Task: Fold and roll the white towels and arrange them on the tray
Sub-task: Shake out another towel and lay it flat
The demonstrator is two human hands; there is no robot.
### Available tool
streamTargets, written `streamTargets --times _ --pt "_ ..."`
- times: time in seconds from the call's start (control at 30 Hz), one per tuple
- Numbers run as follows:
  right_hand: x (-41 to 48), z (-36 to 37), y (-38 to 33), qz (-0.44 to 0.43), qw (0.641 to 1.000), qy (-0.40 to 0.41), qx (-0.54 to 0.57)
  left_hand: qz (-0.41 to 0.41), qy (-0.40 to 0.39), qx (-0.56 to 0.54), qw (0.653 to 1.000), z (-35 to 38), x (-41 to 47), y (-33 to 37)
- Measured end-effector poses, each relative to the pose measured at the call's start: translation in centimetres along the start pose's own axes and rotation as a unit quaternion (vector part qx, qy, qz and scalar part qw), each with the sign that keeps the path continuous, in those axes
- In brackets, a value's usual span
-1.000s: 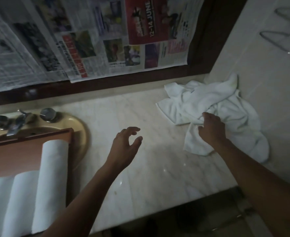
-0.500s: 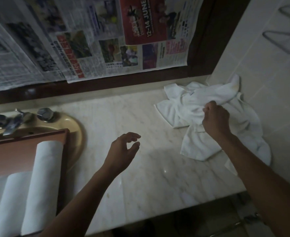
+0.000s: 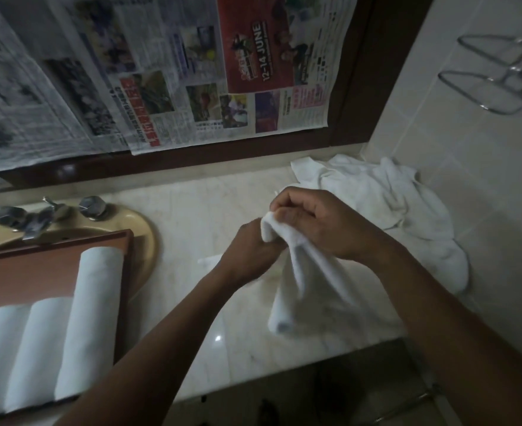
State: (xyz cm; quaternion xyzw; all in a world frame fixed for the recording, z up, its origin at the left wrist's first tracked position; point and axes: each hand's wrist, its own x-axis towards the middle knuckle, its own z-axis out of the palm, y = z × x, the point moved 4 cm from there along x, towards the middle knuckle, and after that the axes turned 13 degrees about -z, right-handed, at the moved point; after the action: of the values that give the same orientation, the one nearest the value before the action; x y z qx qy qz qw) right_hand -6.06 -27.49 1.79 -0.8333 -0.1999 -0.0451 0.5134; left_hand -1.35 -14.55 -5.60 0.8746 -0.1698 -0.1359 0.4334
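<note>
A white towel (image 3: 308,290) hangs above the marble counter (image 3: 198,216), lifted by its top edge. My right hand (image 3: 318,222) grips that edge with curled fingers. My left hand (image 3: 250,250) holds the same bunched edge just below and to the left. More crumpled white towels (image 3: 407,210) lie in a heap in the back right corner. At the lower left a wooden tray (image 3: 38,269) carries three rolled white towels (image 3: 90,318) side by side.
A yellow basin (image 3: 143,238) with chrome taps (image 3: 32,216) sits under the tray. Newspaper (image 3: 192,72) covers the mirror behind. A tiled wall with a chrome towel rack (image 3: 499,75) stands at the right. The counter's front edge (image 3: 284,373) runs below my arms.
My right hand pulled one towel off the heap and lifted it toward the middle. My left hand, open and empty before, came across and took hold of the towel's edge.
</note>
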Motion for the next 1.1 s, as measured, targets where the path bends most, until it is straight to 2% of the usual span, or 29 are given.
streamTargets --times 0.07,0.13,0.2,0.3,0.37,0.5,0.67,0.83,0.93,1.1 --pt "-0.7 0.0 0.3 0.008 0.999 0.012 0.039 -0.032 0.002 -0.036 0.999 -1.0 -1.9 -0.6" --pt "-2.1 0.7 2.0 0.042 0.997 -0.009 0.071 -0.016 0.016 -0.065 0.998 -2.5 -3.7 -1.2" --pt "-4.2 2.7 4.8 0.101 0.991 -0.071 0.054 -0.017 0.028 -0.095 0.995 -3.9 -5.4 -1.8" --pt "-8.1 8.0 7.3 0.177 0.969 -0.170 0.012 -0.078 0.047 -0.127 0.988 -5.3 -7.8 -3.6" --pt "-9.6 12.1 6.8 0.186 0.967 -0.171 0.039 -0.100 0.057 -0.121 0.986 -6.3 -9.4 -4.6" --pt "-10.2 16.8 3.1 0.181 0.977 -0.104 0.050 -0.113 0.063 -0.098 0.987 -8.0 -12.3 -6.9" --pt "-12.6 19.8 0.1 0.167 0.968 -0.182 0.053 -0.103 0.032 -0.090 0.990 -10.5 -17.6 -9.0" --pt "-12.0 20.4 -3.2 0.093 0.991 -0.031 0.091 -0.037 -0.035 0.019 0.999 -10.3 -21.2 -8.4" --pt "-11.8 20.9 -4.5 0.050 0.998 0.011 0.028 -0.025 -0.013 0.064 0.998 -10.7 -23.0 -9.5" --pt "-12.6 19.7 -4.2 0.050 0.993 0.097 0.040 -0.032 0.015 0.147 0.988 -12.5 -24.9 -11.1"
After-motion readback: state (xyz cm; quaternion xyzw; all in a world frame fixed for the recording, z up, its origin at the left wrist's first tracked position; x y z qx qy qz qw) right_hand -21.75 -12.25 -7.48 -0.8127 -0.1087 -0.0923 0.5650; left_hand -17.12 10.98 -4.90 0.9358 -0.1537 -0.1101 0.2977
